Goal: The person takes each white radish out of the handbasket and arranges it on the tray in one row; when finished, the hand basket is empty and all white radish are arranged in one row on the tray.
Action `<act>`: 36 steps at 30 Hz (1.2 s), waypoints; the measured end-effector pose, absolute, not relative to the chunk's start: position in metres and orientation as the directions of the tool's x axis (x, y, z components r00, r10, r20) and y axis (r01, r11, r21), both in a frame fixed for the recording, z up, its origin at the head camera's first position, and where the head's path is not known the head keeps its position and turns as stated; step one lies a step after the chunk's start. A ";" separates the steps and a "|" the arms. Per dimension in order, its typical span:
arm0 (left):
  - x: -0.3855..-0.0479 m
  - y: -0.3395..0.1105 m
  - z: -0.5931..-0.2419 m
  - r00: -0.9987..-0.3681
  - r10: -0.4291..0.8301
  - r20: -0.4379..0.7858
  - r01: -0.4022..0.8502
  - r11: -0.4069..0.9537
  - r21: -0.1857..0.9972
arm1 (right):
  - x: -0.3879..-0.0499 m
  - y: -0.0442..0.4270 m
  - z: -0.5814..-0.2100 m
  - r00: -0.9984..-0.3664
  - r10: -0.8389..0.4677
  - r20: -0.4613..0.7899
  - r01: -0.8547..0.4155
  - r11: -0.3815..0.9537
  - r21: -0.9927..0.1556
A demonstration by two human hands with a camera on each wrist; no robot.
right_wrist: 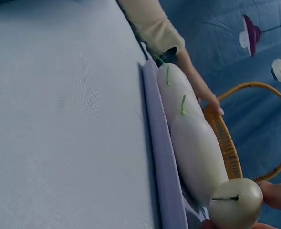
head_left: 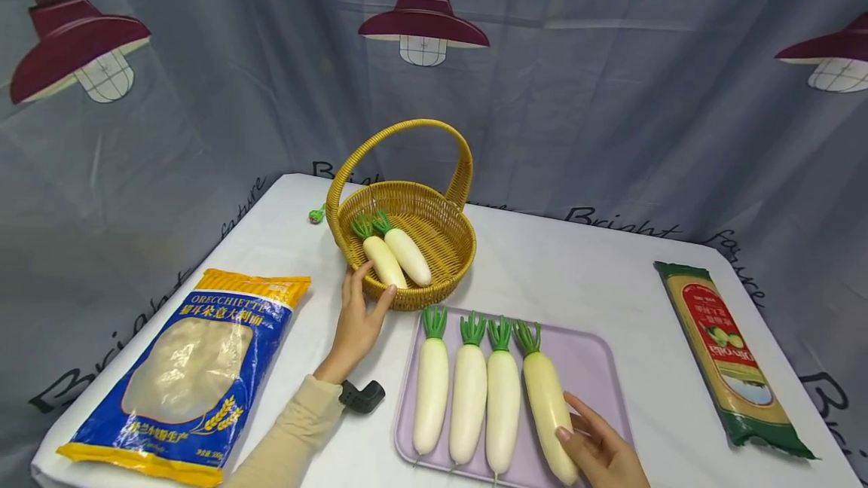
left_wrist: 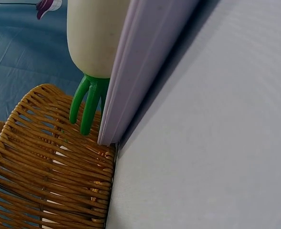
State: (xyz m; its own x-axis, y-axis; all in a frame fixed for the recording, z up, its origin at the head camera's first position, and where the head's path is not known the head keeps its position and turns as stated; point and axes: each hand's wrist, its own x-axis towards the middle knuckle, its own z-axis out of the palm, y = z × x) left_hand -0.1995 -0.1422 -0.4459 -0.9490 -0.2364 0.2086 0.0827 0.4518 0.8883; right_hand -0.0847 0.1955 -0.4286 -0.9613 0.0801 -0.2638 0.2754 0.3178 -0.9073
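White radish point(head_left: 546, 405), rightmost of four, over purple tray point(head_left: 597, 367); lower end pinched between thumb and fingers of right hand point(head_left: 602, 446). Three further radishes point(head_left: 468, 405) beside it, side by side. Wicker basket point(head_left: 449, 247), behind, holding two smaller radishes point(head_left: 408, 256); left hand point(head_left: 356, 324), fingers spread, touches its rim. Blue pasta bag point(head_left: 186, 371), left, on white counter point(head_left: 563, 262).

Beige sleeve point(head_left: 293, 430), black wrist-worn device point(head_left: 362, 397).
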 end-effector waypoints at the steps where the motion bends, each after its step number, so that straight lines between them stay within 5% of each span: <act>1: -0.199 -0.142 -0.446 -0.949 -0.238 0.209 0.082 0.452 0.888 | -0.084 0.194 -0.430 -0.967 0.076 -0.245 0.256 0.326 -0.910; 7: -0.198 -0.143 -0.445 -0.949 -0.243 0.200 0.069 0.457 0.887 | -0.080 0.186 -0.437 -0.985 0.001 -0.170 0.160 0.352 -0.922; 14: -0.198 -0.144 -0.443 -0.944 -0.249 0.217 0.081 0.462 0.883 | -0.087 0.188 -0.426 -0.996 -0.087 -0.023 -0.038 0.641 -0.767; 17: -0.198 -0.143 -0.443 -0.944 -0.251 0.214 0.077 0.464 0.882 | -0.092 0.188 -0.417 -0.993 -0.114 0.029 -0.099 0.666 -0.740; 27: -0.198 -0.142 -0.443 -0.945 -0.251 0.212 0.074 0.466 0.882 | -0.105 0.183 -0.410 -0.962 -0.200 0.186 -0.273 0.682 -0.678; 36: -0.198 -0.143 -0.443 -0.949 -0.245 0.198 0.066 0.459 0.886 | -0.140 0.169 -0.388 -0.882 -0.398 0.253 -0.450 0.550 -0.704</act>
State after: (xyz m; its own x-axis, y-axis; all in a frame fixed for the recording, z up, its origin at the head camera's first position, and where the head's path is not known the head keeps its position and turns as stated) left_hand -0.1979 -0.1427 -0.4433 -0.9489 -0.2454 0.1983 0.0663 0.4594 0.8857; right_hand -0.1399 0.1688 -0.3875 -0.8819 -0.3979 0.2528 -0.4498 0.5497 -0.7039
